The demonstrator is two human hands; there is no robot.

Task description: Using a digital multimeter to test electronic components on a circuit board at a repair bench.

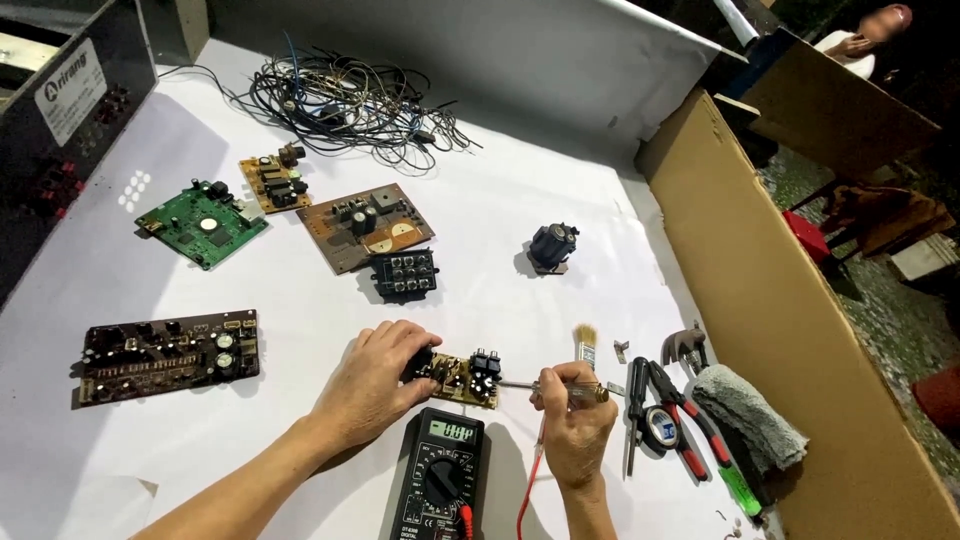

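My left hand (375,385) grips the left end of a small brown circuit board (466,377) that lies on the white sheet. My right hand (577,415) holds a screwdriver with a clear handle (570,389); its thin metal tip points left and touches the board's right end. A black digital multimeter (440,476) with a lit display lies just in front of the board, between my two forearms, and a red test lead (530,490) runs from it past my right wrist.
Several other circuit boards (205,222) (365,227) (168,355), a black connector block (404,273) and a small transformer (553,246) lie on the sheet. A wire tangle (340,100) sits at the back. Pliers (675,410), a brush (586,345), tape (661,420) and a grey cloth (745,412) lie beside a cardboard wall (790,330).
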